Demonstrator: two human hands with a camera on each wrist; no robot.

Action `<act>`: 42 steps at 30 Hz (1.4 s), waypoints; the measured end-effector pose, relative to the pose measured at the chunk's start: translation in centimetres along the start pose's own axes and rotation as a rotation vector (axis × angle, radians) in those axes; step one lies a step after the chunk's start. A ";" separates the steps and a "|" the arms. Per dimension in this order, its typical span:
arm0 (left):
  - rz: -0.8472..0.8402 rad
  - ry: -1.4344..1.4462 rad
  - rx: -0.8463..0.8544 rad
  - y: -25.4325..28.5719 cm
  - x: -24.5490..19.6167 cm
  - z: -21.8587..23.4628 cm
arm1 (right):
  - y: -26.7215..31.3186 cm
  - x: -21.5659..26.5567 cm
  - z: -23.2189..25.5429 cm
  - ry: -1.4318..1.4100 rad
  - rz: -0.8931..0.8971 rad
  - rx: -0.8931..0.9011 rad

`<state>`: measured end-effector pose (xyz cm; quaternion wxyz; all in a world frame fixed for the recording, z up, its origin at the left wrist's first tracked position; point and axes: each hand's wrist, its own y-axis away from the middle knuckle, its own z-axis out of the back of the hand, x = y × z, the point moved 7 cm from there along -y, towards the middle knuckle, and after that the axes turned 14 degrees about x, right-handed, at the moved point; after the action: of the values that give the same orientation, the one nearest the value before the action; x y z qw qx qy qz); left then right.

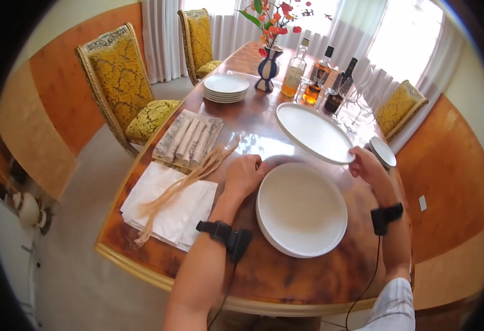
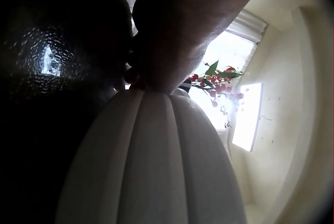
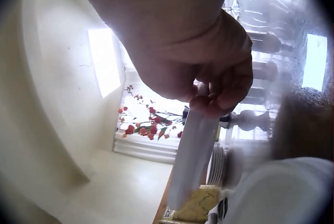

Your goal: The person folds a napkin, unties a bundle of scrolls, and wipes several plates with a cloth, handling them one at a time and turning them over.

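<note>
My right hand [image 1: 367, 165] pinches the right rim of a large white plate [image 1: 314, 132], which hangs tilted above the table. In the right wrist view, the thumb and fingers of my right hand [image 3: 209, 73] grip that plate [image 3: 193, 151], seen edge-on. Below it on the table stands a stack of large white plates [image 1: 302, 209]. My left hand [image 1: 245, 175] is at the stack's upper left edge, fingers loosely curled, holding nothing. The left wrist view shows the left hand [image 2: 167, 41] dark, close against the stacked rims [image 2: 151, 156]; whether it touches them is unclear.
On the wooden table [image 1: 242, 276] lie white napkins [image 1: 159, 204], raffia strands [image 1: 184, 185] and rolled napkins [image 1: 189, 138]. Farther back stand small plates [image 1: 225, 88], a flower vase [image 1: 269, 69], bottles [image 1: 294, 77] and glasses. More small plates [image 1: 383, 151] are at the right edge.
</note>
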<state>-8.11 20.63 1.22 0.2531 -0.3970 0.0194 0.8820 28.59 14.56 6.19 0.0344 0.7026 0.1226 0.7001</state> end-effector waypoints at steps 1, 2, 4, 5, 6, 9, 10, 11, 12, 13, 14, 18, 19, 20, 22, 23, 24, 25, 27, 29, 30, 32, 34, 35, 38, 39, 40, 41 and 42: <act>0.001 0.017 -0.042 0.0 -0.1 0.0 | 2.1 0.3 -0.6 0.029 0.040 -0.005; -0.003 0.036 -0.038 0.0 -0.1 -0.1 | 4.3 0.7 -1.4 0.060 0.081 -0.009; -0.010 0.071 -0.033 -0.1 0.0 -0.1 | 7.8 -0.2 -3.0 0.070 0.062 -0.113; -0.045 0.018 -0.068 -0.5 0.5 -0.2 | 8.9 -1.4 -3.0 0.089 0.060 -0.130; 0.000 0.135 0.006 -0.8 0.9 -0.3 | 9.9 -2.5 -3.1 0.108 0.058 -0.144; 0.103 0.487 0.221 -1.4 2.0 -1.0 | 11.5 -5.6 -4.4 0.092 0.005 -0.049; 0.102 0.503 0.262 -1.4 2.0 -1.4 | 11.8 -6.2 -4.7 0.089 0.000 -0.024; 0.105 0.518 0.305 -1.2 1.5 -1.5 | 12.1 -6.4 -5.5 0.085 -0.006 0.001; 0.108 0.530 0.349 -0.9 0.9 -1.7 | 12.5 -6.7 -6.2 0.081 -0.012 0.026; 0.093 0.514 0.374 -0.8 0.4 -1.7 | 12.4 -7.0 -6.3 0.076 -0.008 0.062; 0.080 0.496 0.403 -0.7 0.3 -1.7 | 12.5 -7.2 -6.5 0.067 -0.005 0.096; -0.099 0.456 0.401 -1.1 -0.2 -2.8 | 12.9 -6.1 -7.0 0.631 0.150 -0.071; -0.024 0.477 0.479 -0.5 -0.2 -2.8 | 12.5 -6.5 -5.9 0.806 0.171 -0.159; -0.019 0.503 0.480 -0.4 -0.1 -2.9 | 12.4 -6.5 -5.5 0.821 0.187 -0.176; -0.014 0.560 0.480 -0.2 0.0 -3.0 | 12.4 -6.0 -5.8 0.858 0.217 -0.214; -0.007 0.507 0.518 0.0 0.1 -2.6 | 12.6 -6.3 -6.0 0.743 0.171 -0.200; -0.003 0.453 0.554 0.1 0.1 -2.0 | 12.9 -6.3 -6.4 0.630 0.130 -0.186; 0.000 0.403 0.588 0.2 0.1 -1.8 | 13.1 -6.5 -6.7 0.519 0.089 -0.170; 0.006 0.416 0.622 1.8 -2.1 -1.2 | 12.9 -7.1 -7.9 0.478 -0.006 -0.027; -0.030 0.348 0.643 2.1 -2.4 -0.8 | 13.1 -7.0 -8.9 0.506 -0.031 0.018; -0.007 0.338 0.645 2.4 -2.8 -0.7 | 13.6 -6.7 -9.6 0.557 -0.009 -0.009; 0.034 0.313 0.643 3.1 -3.6 -0.6 | 13.9 -6.4 -10.0 0.603 0.029 -0.023; 0.004 0.271 0.595 2.9 -3.3 -0.3 | 13.5 -7.1 -9.9 0.581 0.053 0.003; 0.040 0.248 0.572 2.5 -2.2 0.0 | 13.2 -7.5 -10.5 0.466 0.023 0.079; 0.123 0.283 0.482 2.2 -0.9 1.5 | 12.6 -7.9 -13.2 0.497 0.182 0.203; 0.138 0.356 0.457 1.8 0.6 1.8 | 12.9 -7.6 -14.2 0.517 0.209 0.232; 0.153 0.430 0.431 1.4 2.0 2.0 | 13.5 -7.3 -14.9 0.552 0.197 0.245; 0.141 0.454 0.399 1.3 2.2 2.2 | 13.9 -7.0 -15.4 0.588 0.185 0.259; 0.141 0.452 0.392 1.4 2.4 2.3 | 13.9 -7.2 -15.4 0.595 0.179 0.259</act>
<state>-11.65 21.03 0.84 0.2524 -0.5245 0.2725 0.7661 15.08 -2.40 2.54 -0.1539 0.4738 0.1531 0.8535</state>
